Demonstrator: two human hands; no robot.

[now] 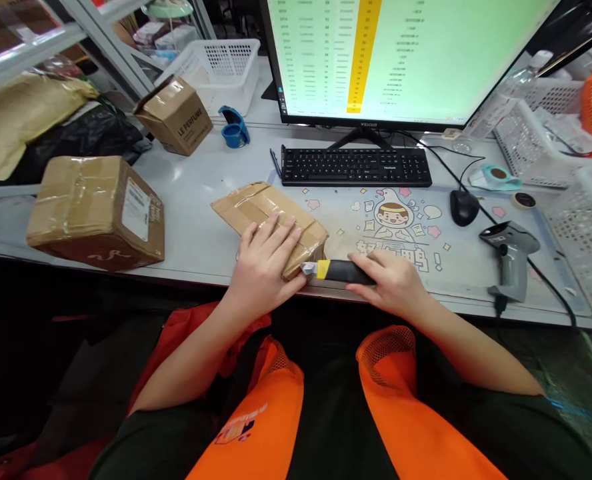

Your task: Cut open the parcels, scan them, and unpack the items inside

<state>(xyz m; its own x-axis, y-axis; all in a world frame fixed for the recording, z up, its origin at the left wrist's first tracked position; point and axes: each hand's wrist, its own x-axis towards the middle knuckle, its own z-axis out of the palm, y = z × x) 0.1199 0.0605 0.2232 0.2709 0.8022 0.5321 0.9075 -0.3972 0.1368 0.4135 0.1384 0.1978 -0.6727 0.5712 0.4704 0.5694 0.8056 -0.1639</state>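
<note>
My left hand (pixel 266 263) lies flat with its fingers spread, pressing on the flat brown tape-wrapped cardboard parcel (pixel 256 203). The parcel sits on the desk in front of the black keyboard (pixel 356 167), toward its left end. My right hand (pixel 393 283) is closed around a black-and-yellow utility knife (pixel 339 270), also in front of the keyboard, its tip touching the parcel's near right corner. A grey handheld barcode scanner (pixel 511 257) stands right of the keyboard, nearer me.

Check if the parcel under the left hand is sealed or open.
Sealed: glossy tape wraps the parcel, flaps flat under the left hand.
</note>
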